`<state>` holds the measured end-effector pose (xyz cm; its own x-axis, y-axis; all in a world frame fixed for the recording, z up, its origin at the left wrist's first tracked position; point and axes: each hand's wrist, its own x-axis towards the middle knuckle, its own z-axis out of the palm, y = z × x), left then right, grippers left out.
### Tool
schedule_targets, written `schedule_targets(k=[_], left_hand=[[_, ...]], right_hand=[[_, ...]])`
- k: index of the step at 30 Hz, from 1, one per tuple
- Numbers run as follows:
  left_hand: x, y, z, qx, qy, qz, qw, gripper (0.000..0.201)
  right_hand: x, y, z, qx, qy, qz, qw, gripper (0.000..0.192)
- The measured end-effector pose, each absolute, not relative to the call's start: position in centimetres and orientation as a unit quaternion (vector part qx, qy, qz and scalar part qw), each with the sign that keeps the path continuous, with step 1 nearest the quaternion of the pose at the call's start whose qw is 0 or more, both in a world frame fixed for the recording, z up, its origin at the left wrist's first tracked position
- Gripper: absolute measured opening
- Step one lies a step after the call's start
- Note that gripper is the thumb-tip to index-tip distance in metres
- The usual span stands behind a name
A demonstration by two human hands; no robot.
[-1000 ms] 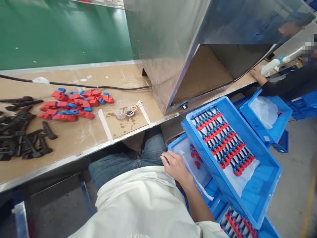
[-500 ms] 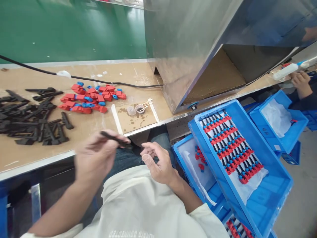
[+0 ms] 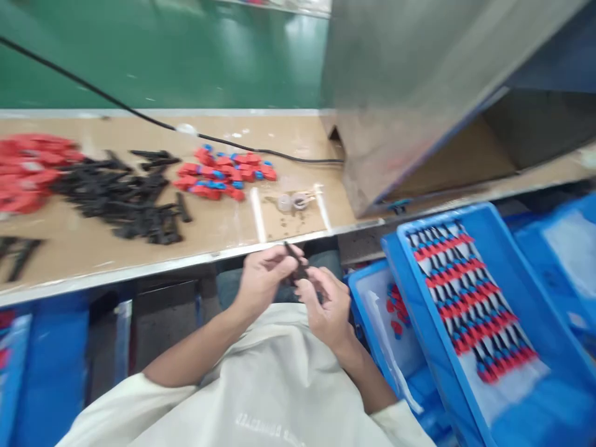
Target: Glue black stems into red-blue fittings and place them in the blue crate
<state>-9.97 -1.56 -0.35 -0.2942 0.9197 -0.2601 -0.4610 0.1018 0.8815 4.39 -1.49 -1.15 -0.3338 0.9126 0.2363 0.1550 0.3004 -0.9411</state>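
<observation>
Bench front strip (image 3: 139, 251): bare at 10 o'clock of the hands.
Black parts pile (image 3: 125, 198): blocks 10 o'clock farther out.
Blue tray (image 3: 470, 298): blocks 3 o'clock.
Metal housing (image 3: 395, 93): walls 1 o'clock.

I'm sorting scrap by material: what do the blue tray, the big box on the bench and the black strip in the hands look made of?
Blue tray: likely moulded plastic, uniform colour. Big box: apparently sheet metal, dull grey sheen. Black strip, held between left hand and right hand: probably matte plastic; blurred.
</observation>
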Motion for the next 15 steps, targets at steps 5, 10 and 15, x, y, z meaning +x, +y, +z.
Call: schedule_targets(k=[5,10,15], left_hand=[[-9.8,0.1,-1.4,0.162,0.384,0.613,0.671,0.052],[-10.0,0.7,-2.0,0.136,0.351,0.622,0.686,0.052],[-9.9,0.4,-2.2,0.175,0.333,0.617,0.692,0.05]], right_hand=[[4.7,-0.3,-1.9,-0.387,-0.747,0.31,0.443,0.024],[4.2,0.9,-1.9,-0.354,-0.789,0.222,0.45,0.027],[3.8,1.1,-1.4,-0.347,-0.807,0.167,0.448,0.026]])
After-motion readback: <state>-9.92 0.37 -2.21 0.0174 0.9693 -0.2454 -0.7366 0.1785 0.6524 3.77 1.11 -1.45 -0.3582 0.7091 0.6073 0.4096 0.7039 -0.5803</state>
